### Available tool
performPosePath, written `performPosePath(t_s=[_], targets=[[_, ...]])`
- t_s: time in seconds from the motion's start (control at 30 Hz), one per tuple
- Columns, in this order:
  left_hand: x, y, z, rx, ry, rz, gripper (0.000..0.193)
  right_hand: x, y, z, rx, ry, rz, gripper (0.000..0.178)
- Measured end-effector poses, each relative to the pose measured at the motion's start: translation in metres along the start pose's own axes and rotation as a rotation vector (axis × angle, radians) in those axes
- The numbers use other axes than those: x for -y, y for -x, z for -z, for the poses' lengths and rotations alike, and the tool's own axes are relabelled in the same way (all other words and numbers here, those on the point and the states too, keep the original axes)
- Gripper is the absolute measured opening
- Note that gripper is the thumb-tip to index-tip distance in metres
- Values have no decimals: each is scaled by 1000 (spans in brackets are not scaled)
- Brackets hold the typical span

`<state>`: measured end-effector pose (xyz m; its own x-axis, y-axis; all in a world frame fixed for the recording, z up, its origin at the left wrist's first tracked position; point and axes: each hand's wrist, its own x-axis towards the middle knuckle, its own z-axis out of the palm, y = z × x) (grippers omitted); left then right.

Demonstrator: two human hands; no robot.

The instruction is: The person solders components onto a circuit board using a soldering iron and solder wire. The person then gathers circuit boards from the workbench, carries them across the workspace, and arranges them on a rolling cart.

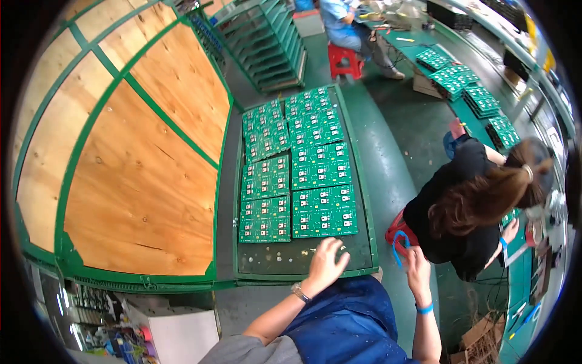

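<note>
My left hand (pixel 327 264) is over the front part of a dark, green-framed cart top (pixel 267 264), fingers apart and nothing in them. Just beyond its fingertips lie green circuit boards (pixel 323 211), set out in two columns with rows of pale components facing up. Off to the right of the cart, my right hand (pixel 418 270) is raised with its fingers closed on a thin blue looped band (pixel 395 249). A blue band (pixel 425 309) also circles my right wrist. On my left wrist sits a watch (pixel 300 292).
Wood panels in green frames (pixel 145 164) stand left of the cart. A person in black (pixel 454 206) sits close on the right, at a green bench with stacked boards (pixel 481 101). Farther off are a shelf rack (pixel 267 45) and another person on a red stool (pixel 344 60).
</note>
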<state>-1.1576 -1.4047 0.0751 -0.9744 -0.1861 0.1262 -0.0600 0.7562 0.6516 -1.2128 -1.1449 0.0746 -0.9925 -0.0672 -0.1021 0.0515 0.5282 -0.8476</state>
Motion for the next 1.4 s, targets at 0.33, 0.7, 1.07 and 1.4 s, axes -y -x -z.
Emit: performPosePath(t_s=[0.33,0.7,1.07,1.4], targets=[[-54,115,-38,899,1,-545,40,-79,333,-18,-449,-77,-575,21],[-162,369,-113,1222,-76,-1172,41,-93,649,-48,-908,-243,-923,26],[-344,783,-152,1816,71,-1584,42,-176,1016,-14,-1679,-195,-1088,24],[-503,976,-320,1699,77,-1645,34,-295,1173,186,-1626,-217,-1165,26]])
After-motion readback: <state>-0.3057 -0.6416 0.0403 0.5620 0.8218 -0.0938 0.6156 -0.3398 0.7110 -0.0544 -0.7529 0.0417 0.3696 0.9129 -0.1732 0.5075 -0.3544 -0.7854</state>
